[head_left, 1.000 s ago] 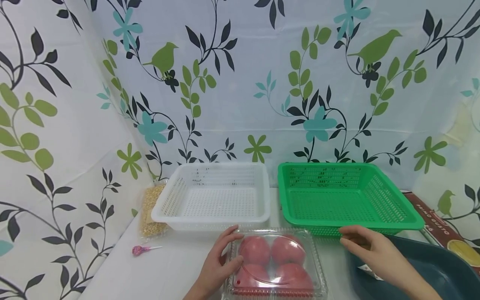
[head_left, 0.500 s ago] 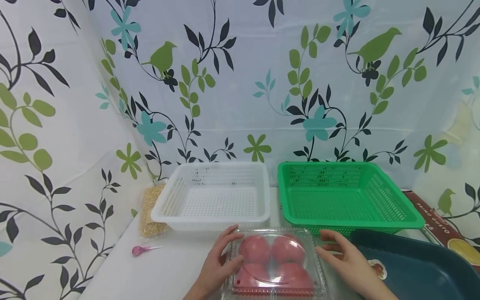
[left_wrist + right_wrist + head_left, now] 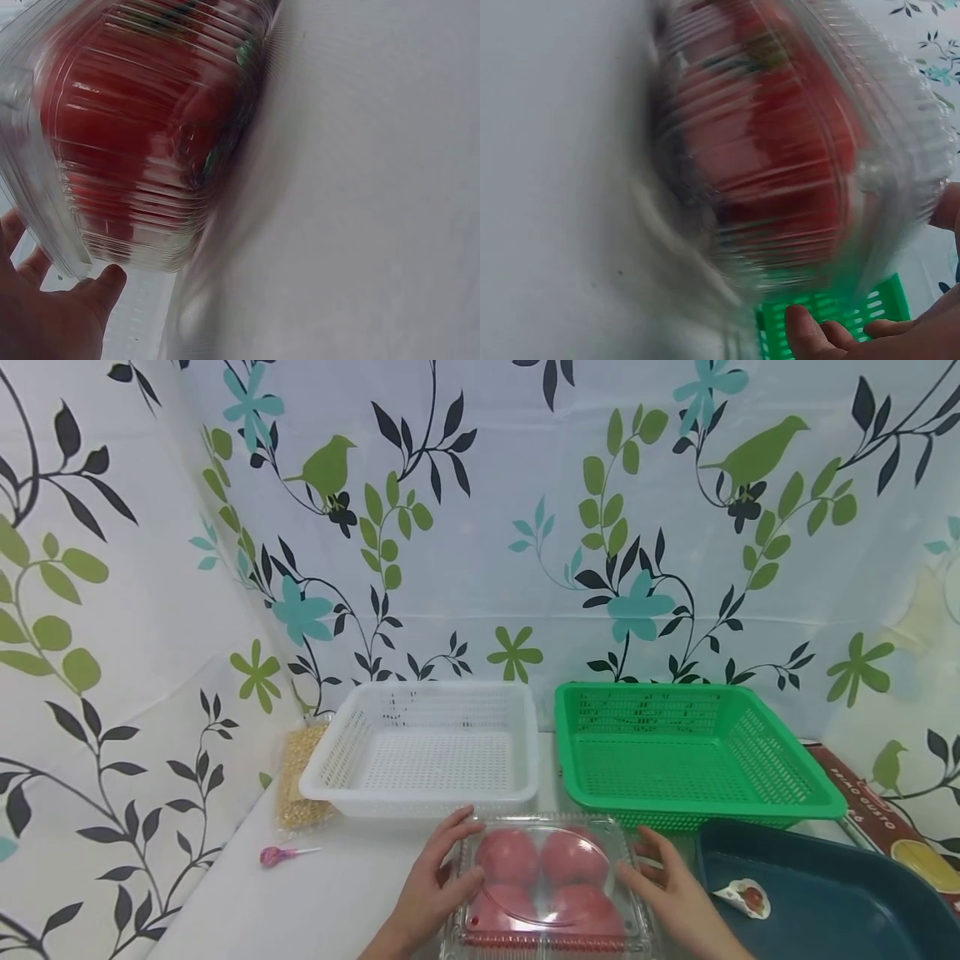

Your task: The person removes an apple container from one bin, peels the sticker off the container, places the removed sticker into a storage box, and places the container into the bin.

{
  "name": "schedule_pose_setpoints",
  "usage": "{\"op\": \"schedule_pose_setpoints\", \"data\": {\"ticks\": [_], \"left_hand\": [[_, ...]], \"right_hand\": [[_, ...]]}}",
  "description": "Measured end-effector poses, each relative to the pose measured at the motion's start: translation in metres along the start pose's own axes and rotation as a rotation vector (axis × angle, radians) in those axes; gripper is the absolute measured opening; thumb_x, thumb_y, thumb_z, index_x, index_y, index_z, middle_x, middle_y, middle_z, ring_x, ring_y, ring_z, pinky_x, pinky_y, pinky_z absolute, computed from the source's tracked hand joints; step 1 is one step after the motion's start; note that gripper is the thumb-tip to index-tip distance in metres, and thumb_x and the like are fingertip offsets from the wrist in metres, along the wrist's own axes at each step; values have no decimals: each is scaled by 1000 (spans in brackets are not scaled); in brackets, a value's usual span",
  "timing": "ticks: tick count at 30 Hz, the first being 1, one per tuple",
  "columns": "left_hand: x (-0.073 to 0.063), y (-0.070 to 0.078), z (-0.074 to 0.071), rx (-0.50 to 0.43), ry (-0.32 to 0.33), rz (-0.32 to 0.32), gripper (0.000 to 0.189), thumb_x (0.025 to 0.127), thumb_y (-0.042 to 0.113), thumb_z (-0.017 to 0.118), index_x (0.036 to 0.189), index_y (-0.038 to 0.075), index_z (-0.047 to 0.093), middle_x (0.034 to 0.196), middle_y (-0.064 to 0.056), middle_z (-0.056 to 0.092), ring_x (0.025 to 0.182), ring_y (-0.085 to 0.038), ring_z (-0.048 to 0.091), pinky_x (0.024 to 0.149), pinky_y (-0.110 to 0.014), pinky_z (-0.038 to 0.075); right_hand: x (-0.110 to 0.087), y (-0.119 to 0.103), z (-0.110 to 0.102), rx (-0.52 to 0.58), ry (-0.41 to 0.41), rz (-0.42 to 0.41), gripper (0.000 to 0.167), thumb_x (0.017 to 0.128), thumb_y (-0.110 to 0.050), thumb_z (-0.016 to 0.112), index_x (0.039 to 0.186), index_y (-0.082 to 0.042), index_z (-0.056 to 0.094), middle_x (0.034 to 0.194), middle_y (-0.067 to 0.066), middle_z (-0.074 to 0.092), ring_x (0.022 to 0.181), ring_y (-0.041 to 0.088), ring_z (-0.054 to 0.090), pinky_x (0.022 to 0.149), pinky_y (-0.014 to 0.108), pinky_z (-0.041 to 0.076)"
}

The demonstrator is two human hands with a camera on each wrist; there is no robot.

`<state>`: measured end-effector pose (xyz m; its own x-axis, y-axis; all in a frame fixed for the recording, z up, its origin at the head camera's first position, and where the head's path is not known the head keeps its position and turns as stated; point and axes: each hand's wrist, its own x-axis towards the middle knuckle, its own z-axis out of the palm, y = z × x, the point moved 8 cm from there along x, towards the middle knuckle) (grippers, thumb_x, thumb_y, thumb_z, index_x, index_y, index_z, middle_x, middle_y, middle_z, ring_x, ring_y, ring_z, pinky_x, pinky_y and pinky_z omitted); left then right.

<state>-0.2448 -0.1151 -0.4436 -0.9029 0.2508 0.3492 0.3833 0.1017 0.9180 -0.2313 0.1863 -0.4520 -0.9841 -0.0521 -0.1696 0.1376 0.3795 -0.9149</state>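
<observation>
A clear plastic clamshell container (image 3: 555, 914) of several red tomatoes (image 3: 575, 858) stands at the front middle of the table, lid closed. My left hand (image 3: 427, 889) holds its left edge, the thumb lying over the lid and the fingers by the far left corner. On the opposite edge my right hand (image 3: 671, 889) has its thumb over the lid and its fingers around the far right corner. Through the ribbed wall, the left wrist view shows red tomatoes (image 3: 112, 120) with bits of green. The right wrist view of the container (image 3: 780, 172) is blurred.
Behind stand a white basket (image 3: 420, 797) and a green basket (image 3: 675, 806). A dark blue tray (image 3: 840, 893) with a small white paper piece (image 3: 744, 897) is at right, beside a brown PRIMO GUSTO package (image 3: 873, 806). At left lie a lollipop (image 3: 277, 857) and a bag of yellowish grains (image 3: 300, 777).
My right hand has moved left from over the blue tray to the container's right edge. My left hand stays at the left edge, and the container has hardly moved.
</observation>
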Motion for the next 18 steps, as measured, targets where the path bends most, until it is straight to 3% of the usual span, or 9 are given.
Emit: {"op": "schedule_pose_setpoints", "data": {"ticks": [5, 11, 18], "left_hand": [[0, 0, 0, 6, -15, -6, 52, 96, 11, 64, 146, 11, 51, 158, -19, 32, 143, -52, 24, 100, -71, 38], [0, -8, -4, 6, -29, -77, 58, 98, 14, 62, 153, 13, 41, 158, -17, 32, 136, -53, 37, 100, -58, 48], [-2, -15, -10, 6, -102, -129, 59, 101, 16, 59, 155, 10, 36, 157, -24, 33, 134, -52, 40, 100, -59, 47]], "right_hand": [[1, 8, 6, 25, 13, 24, 77, 102, -35, 58, 151, 10, 21, 140, 38, 40, 126, 57, 44, 93, 55, 52], [-1, 15, 13, 221, -2, 28, 66, 102, -29, 56, 150, 8, 31, 142, 30, 45, 117, 36, 54, 84, 40, 54], [1, 18, 21, 294, -142, 16, 70, 106, -33, 49, 151, 14, 22, 137, 30, 48, 110, 32, 58, 83, 41, 55]]}}
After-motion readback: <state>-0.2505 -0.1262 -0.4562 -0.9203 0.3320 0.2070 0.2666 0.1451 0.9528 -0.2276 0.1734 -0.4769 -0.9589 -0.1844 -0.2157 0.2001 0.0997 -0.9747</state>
